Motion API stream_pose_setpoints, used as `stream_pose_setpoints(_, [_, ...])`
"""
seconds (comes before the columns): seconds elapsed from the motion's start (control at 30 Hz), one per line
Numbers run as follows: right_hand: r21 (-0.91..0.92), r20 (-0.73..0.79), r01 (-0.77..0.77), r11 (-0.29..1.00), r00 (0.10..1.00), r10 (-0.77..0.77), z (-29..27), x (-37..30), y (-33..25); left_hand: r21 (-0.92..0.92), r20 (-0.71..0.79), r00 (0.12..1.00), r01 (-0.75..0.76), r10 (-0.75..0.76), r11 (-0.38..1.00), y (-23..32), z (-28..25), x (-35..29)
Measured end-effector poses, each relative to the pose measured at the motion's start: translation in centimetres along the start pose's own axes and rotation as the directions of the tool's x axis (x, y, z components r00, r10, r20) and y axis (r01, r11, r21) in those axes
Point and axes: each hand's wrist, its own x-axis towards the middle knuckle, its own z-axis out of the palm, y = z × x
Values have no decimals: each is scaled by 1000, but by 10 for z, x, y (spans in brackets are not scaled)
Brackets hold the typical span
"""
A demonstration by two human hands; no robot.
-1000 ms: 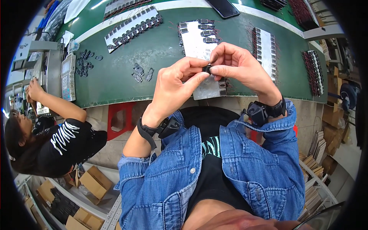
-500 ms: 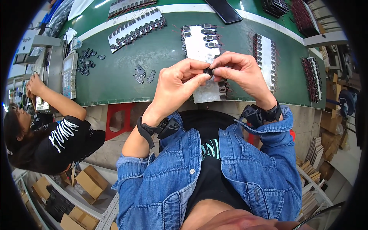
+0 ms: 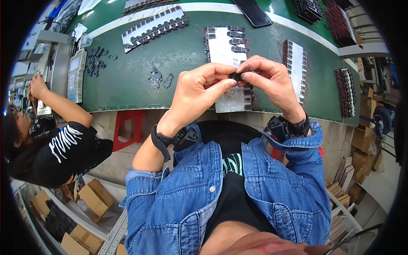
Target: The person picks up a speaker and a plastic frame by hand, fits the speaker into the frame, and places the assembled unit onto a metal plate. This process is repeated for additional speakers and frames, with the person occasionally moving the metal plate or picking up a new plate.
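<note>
Both hands meet over a white strip board (image 3: 218,44), pinching one small black part (image 3: 235,76) between their fingertips; its exact kind I cannot make out. My left hand (image 3: 199,85) holds it from the left with thumb and forefinger. From the right, my right hand (image 3: 268,80) grips it with thumb and fingers, hiding much of it. Small black rectangular modules (image 3: 236,41) with thin red wires line the board's edges. Left of my left hand, a few loose black pieces (image 3: 156,74) lie on the green table mat (image 3: 131,93).
Another board with modules (image 3: 155,25) lies at the far left, more boards (image 3: 296,63) to the right. A dark flat phone-like slab (image 3: 253,12) rests at the back. Loose black parts (image 3: 95,63) sit beside a grey keypad device (image 3: 76,76). A co-worker (image 3: 63,144) works at the left.
The view has shifted slightly. Both hands still pinch the small black part over the board, with the fingers changed a little around it.
</note>
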Motion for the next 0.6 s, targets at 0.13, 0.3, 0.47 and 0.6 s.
stream_pose_setpoints(0.13, [-16, -23, -14, 1000, 1000, 13, 2, -2, -1, -57, 1, 1000, 0, 0, 998, -4, 0, 1])
stream_pose_setpoints(0.3, [-83, 17, 105, 991, 994, -104, 1, -2, 2, -74, 3, 1000, -1, 1, 997, -3, 0, -1])
stream_pose_setpoints(0.47, [-38, 7, 67, 997, 998, -67, 2, 1, 4, -73, 6, 1000, 11, -10, 997, -2, -3, -1])
stream_pose_setpoints(0.6, [41, -4, -14, 999, 1000, 14, 4, 2, 4, -86, 10, 999, 31, -30, 996, 0, -5, 1])
